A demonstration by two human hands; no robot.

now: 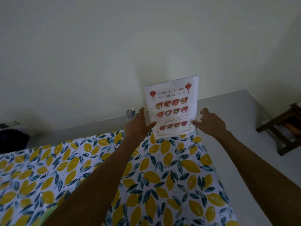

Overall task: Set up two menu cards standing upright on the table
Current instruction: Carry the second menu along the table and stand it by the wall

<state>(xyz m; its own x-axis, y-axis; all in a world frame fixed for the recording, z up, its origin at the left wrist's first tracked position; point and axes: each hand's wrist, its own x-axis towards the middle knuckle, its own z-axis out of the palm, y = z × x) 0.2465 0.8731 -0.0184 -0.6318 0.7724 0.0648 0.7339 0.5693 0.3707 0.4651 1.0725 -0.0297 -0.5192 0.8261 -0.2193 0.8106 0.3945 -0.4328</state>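
A white menu card [172, 105] printed "Chinese Food Menu", with red lanterns and small dish pictures, stands upright at the far edge of the table [162, 185], which wears a lemon-patterned cloth. My left hand [138, 126] holds the card's lower left edge, thumb on the front face. My right hand [210, 122] touches its lower right edge with thumb and fingertips. Only this one menu card is in view.
A cream wall rises behind the table. A small round object [130, 113] lies on the grey floor by the wall. At right stands a dark wooden rack [283, 126]. A dark rounded thing [13, 139] sits at far left.
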